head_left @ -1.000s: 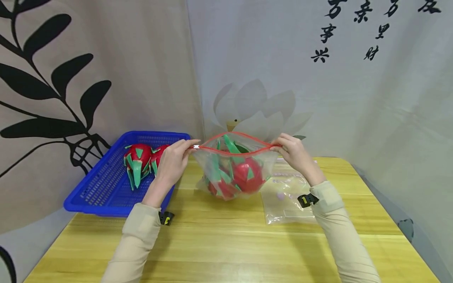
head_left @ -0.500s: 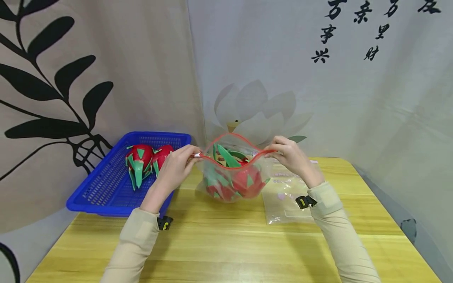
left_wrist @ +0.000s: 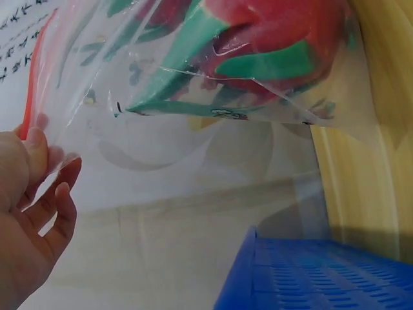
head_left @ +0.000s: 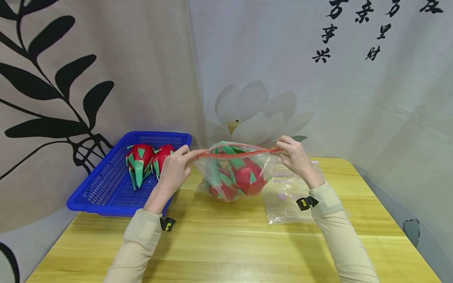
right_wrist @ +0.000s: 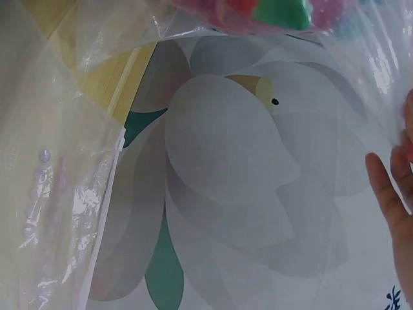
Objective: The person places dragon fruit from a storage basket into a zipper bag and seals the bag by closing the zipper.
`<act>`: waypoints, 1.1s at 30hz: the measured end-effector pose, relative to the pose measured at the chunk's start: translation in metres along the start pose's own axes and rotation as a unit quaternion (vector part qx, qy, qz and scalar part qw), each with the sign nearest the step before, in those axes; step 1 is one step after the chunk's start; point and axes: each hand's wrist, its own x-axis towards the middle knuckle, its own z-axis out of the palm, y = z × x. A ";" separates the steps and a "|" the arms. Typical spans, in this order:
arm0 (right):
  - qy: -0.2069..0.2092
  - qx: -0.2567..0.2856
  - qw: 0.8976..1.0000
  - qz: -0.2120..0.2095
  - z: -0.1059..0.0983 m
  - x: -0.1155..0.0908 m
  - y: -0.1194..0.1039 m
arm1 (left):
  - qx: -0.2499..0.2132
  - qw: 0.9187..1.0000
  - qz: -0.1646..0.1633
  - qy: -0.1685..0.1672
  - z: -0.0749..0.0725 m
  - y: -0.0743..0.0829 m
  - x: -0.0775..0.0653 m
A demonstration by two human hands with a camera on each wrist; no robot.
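A clear zip bag [head_left: 209,175] with a red zip edge sits at the middle of the table. Inside it are red dragon fruits [head_left: 249,177] with green scales, seen through the plastic. My left hand [head_left: 175,167] pinches the left corner of the red edge between thumb and finger; the left wrist view shows this thumb [left_wrist: 37,152] pressed on the plastic. At the opposite corner my right hand [head_left: 293,159] pinches the same edge. Only part of the right hand [right_wrist: 397,187] enters the right wrist view. The bag's mouth is drawn nearly straight between both hands, with a narrow gap.
To the left stands a blue basket [head_left: 106,196] with two dragon fruits [head_left: 139,161] in it. A flat clear bag [head_left: 288,208] lies on the wooden table [head_left: 240,247] under the right forearm. A printed curtain [head_left: 265,47] hangs behind the table.
The bag's mouth first widened and dipped, showing the fruits from above. Now its red edge is stretched nearly straight again. Both hands keep hold of the corners.
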 end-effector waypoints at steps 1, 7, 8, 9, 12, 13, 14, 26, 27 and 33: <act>-0.002 -0.002 1.000 0.003 -0.001 -0.001 0.000 | -0.001 1.000 -0.003 0.004 0.001 0.000 0.000; -0.005 0.001 1.000 0.013 -0.001 -0.002 0.003 | 0.010 1.000 -0.009 0.021 0.004 0.000 0.000; -0.003 0.002 1.000 0.013 -0.001 -0.002 0.003 | 0.013 1.000 -0.008 0.021 0.004 0.000 0.001; -0.001 0.003 1.000 0.012 0.000 -0.002 0.004 | 0.014 1.000 -0.008 0.020 0.004 0.000 0.001; 0.002 0.003 1.000 0.014 0.000 -0.002 0.006 | 0.012 1.000 -0.008 0.010 0.003 0.000 0.001; 0.002 0.001 1.000 0.018 0.001 -0.002 0.006 | 0.007 1.000 -0.009 0.005 0.003 -0.001 0.001; -0.002 0.000 1.000 0.025 0.000 -0.002 0.006 | 0.000 1.000 -0.011 -0.001 0.003 -0.001 0.001; -0.076 -0.112 0.971 0.196 0.002 0.015 -0.038 | -0.003 0.999 -0.033 0.008 0.005 0.011 0.004; -0.061 -0.108 0.976 0.178 0.007 0.018 -0.045 | 0.001 0.999 -0.031 0.012 0.005 0.012 0.005; -0.021 -0.053 0.998 -0.033 0.050 0.046 -0.087 | 0.017 0.999 -0.018 0.021 0.008 0.018 0.011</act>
